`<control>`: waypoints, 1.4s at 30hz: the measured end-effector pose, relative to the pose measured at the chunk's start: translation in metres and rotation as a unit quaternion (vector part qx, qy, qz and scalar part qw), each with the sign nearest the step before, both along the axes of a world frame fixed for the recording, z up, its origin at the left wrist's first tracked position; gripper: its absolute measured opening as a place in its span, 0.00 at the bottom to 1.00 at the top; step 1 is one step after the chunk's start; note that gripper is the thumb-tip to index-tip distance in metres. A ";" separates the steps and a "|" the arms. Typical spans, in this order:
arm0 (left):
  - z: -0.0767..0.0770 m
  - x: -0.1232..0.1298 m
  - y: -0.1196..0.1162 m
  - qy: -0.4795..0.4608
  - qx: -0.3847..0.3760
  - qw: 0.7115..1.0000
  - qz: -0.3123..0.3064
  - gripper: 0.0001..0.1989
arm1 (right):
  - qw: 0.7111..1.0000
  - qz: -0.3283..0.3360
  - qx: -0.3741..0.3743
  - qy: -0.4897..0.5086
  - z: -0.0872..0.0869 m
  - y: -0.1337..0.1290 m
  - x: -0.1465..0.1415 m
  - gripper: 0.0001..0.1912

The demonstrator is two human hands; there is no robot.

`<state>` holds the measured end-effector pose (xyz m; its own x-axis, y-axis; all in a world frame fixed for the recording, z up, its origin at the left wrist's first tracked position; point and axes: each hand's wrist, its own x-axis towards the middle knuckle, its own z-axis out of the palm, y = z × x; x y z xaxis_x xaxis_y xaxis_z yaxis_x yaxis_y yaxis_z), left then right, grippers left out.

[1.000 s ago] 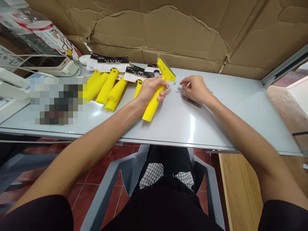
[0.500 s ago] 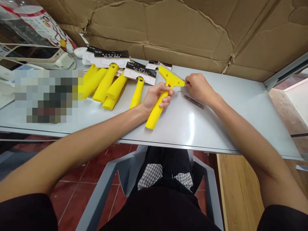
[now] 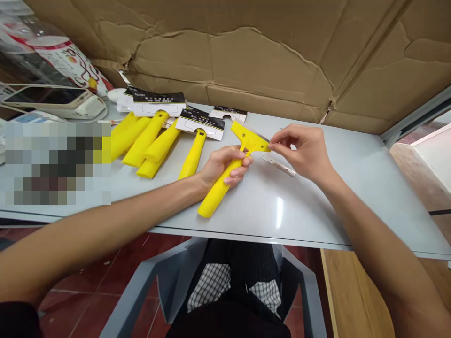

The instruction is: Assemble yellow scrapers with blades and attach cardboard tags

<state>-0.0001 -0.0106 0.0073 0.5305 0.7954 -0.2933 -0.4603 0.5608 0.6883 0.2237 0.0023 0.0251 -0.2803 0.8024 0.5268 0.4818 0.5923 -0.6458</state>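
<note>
My left hand [image 3: 227, 166] is wrapped around the neck of a yellow scraper [image 3: 221, 190], whose wide head points away from me. Along the far edge of that head runs a thin metal blade [image 3: 256, 133]. My right hand [image 3: 305, 148] pinches the right corner of the head and blade with thumb and forefinger; the other fingers are curled. Below it a narrow metal strip [image 3: 280, 166] with holes lies on the table. Left of my left hand rests another yellow scraper handle [image 3: 193, 155] with a black and white card on its end.
Several yellow handles [image 3: 136, 141] with cards lie in a pile on the left of the grey table [image 3: 317, 220]. A loose card [image 3: 229, 113] lies at the back against the cardboard [image 3: 260, 65]. Far left are a handheld device [image 3: 56, 101], a bottle [image 3: 70, 56] and a blurred-out patch.
The view has tilted up slightly. My right hand has turned and now pinches the head's corner with thumb and forefinger, and the blade edge shows more plainly. My left hand keeps its grip.
</note>
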 end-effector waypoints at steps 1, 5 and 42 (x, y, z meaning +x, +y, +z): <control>0.000 0.000 0.000 -0.002 0.005 1.000 0.001 0.09 | 1.000 0.010 0.015 -0.005 -0.001 -0.001 -0.002 0.06; 0.001 0.000 -0.002 0.000 0.022 1.000 0.002 0.09 | 0.998 0.029 0.042 -0.028 -0.003 -0.003 -0.006 0.07; 0.002 0.003 -0.005 0.047 0.049 0.997 0.021 0.12 | 0.993 0.038 0.074 -0.087 -0.004 -0.011 -0.010 0.11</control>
<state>0.0026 -0.0155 0.0089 0.4696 0.8436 -0.2605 -0.4127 0.4706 0.7799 0.2139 -0.0082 0.0214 -0.4345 0.6931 0.5751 0.5289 0.7132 -0.4600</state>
